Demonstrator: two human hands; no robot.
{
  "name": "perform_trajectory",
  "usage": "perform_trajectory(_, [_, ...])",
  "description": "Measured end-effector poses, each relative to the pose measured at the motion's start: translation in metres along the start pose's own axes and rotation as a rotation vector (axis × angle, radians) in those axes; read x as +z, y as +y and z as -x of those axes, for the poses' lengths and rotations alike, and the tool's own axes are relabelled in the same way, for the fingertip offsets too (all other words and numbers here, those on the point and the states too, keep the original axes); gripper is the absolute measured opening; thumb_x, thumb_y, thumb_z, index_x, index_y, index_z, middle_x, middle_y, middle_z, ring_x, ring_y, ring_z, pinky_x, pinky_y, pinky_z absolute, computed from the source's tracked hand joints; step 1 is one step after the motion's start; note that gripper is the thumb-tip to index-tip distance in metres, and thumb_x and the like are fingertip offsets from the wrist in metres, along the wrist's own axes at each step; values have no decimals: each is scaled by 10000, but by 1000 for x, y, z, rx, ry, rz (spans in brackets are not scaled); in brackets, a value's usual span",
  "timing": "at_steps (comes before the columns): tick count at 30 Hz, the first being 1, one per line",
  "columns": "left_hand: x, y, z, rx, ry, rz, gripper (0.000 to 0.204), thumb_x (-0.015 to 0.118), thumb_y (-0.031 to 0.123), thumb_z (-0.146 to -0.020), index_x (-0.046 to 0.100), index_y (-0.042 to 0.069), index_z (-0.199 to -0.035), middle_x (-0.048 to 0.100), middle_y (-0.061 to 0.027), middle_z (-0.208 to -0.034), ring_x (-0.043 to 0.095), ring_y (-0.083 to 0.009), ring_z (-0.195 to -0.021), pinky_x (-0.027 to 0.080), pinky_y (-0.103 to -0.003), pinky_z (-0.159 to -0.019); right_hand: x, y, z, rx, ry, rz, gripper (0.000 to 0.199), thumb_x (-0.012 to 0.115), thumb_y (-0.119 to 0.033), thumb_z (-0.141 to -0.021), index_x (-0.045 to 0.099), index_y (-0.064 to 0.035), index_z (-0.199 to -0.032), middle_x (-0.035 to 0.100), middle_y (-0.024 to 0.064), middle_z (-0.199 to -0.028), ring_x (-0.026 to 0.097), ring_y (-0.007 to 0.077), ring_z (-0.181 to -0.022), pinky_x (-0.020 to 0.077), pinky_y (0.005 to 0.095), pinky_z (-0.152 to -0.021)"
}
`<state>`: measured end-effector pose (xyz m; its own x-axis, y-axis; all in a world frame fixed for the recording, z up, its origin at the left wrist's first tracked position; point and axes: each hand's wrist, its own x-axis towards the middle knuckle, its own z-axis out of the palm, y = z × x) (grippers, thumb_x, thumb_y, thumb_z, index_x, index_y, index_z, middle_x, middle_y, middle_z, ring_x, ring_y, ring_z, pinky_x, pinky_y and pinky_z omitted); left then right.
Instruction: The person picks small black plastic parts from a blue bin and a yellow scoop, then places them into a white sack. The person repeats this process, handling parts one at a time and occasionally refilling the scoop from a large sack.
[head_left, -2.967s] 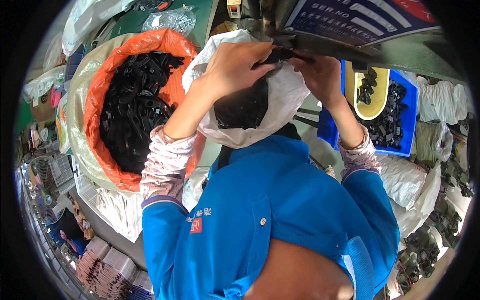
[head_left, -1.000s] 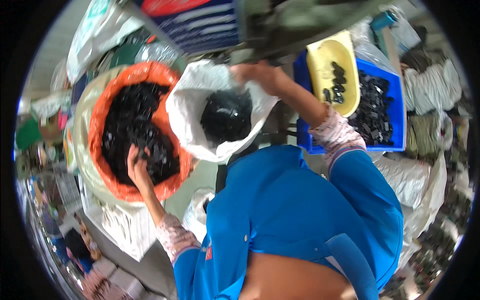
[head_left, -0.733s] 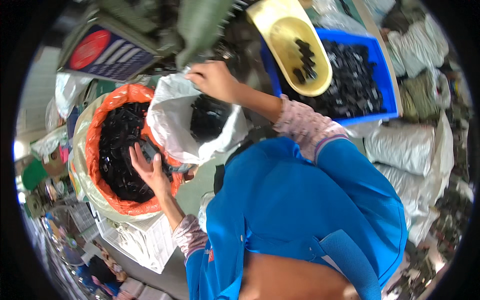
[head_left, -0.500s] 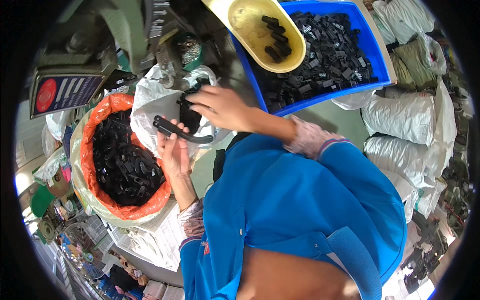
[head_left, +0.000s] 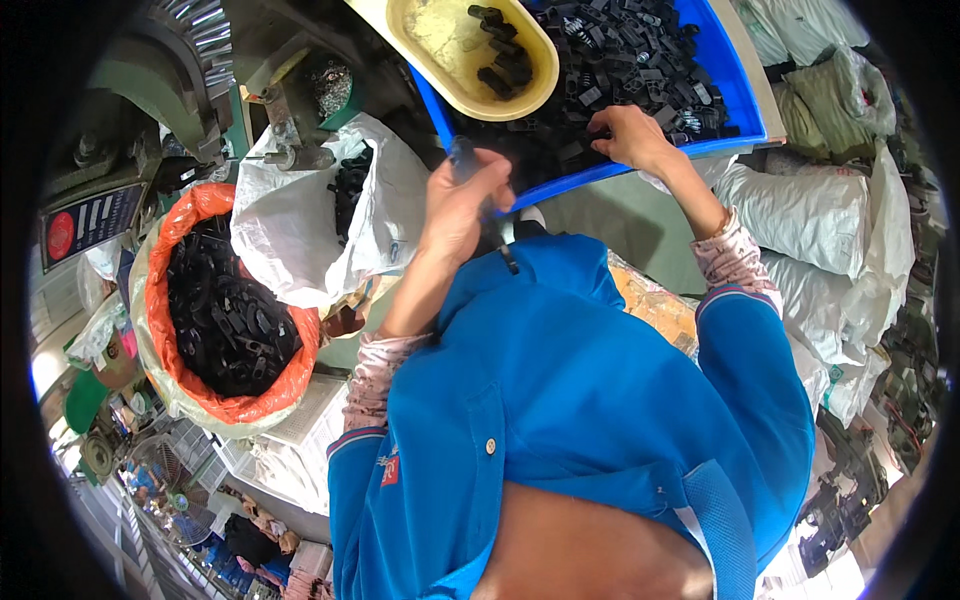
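My left hand (head_left: 462, 208) is closed around a black curved lever (head_left: 463, 160), blurred by motion, in front of the blue bin's near left corner. The lever's lower end shows below the hand. My right hand (head_left: 636, 140) is at the near side of the blue bin (head_left: 590, 178), its fingers bent in among small black plastic parts (head_left: 640, 60), some with metal springs. Whatever lies between those fingertips is too dark to make out. Over the bin's left part sits a yellow scoop-like tray (head_left: 415, 30) with several black pieces.
On the left stand a white sack (head_left: 285, 225) with black parts and an orange-lined sack (head_left: 160, 290) full of black parts. Behind them are a machine (head_left: 130, 90) and a green cup (head_left: 345, 110) of small metal pieces. Filled white sacks (head_left: 800, 215) are stacked at the right.
My left hand has carried the lever rightward, away from the white sack, and turned it more upright. My right hand has left that sack's opening and crossed right to the blue bin.
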<state>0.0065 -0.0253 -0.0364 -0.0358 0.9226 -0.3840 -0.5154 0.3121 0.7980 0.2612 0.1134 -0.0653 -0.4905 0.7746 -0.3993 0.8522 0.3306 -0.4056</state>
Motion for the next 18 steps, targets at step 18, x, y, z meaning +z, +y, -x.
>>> perform_trajectory(18, [41,-12,-2,-191,98,178,156,695,169,-919,610,59,-991,699,-186,-1049,709,-301,-917,622,-376,-608,-10,22,25,-376,564,-98,209,686,-9,-810,704,-45,-1014,637,120,-884,651,317,-777,521,359,-665])
